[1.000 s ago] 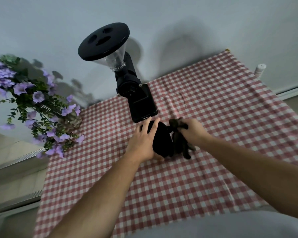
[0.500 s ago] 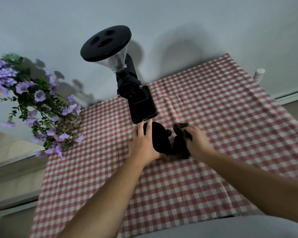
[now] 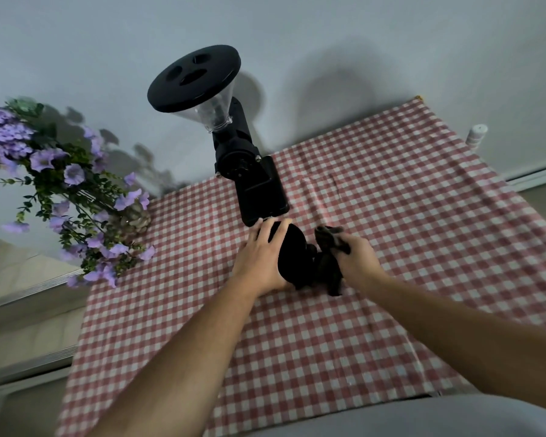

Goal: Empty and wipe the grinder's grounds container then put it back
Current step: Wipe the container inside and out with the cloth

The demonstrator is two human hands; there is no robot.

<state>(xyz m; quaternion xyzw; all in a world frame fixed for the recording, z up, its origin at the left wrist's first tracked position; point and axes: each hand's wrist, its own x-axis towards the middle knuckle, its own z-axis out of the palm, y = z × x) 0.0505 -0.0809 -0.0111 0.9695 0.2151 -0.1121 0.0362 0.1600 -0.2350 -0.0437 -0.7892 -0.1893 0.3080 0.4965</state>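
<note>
Near the centre of the frame, the left hand (image 3: 263,258) is wrapping around the black grounds container (image 3: 293,257), fingers curled over its left side, most likely to brace it against rubbing from the other side. The right hand (image 3: 355,258) is closing on a dark cloth (image 3: 327,269) bunched against the container's right side, so the wiping step seems to be under way. The container is sitting low over the checked tabletop (image 3: 391,216), just below the base of the grinder (image 3: 249,181), probably kept close so it can slide straight back in. Purple flowers (image 3: 60,190) are standing well clear at the left edge, and a small white bottle (image 3: 477,134) at the upper right.
</note>
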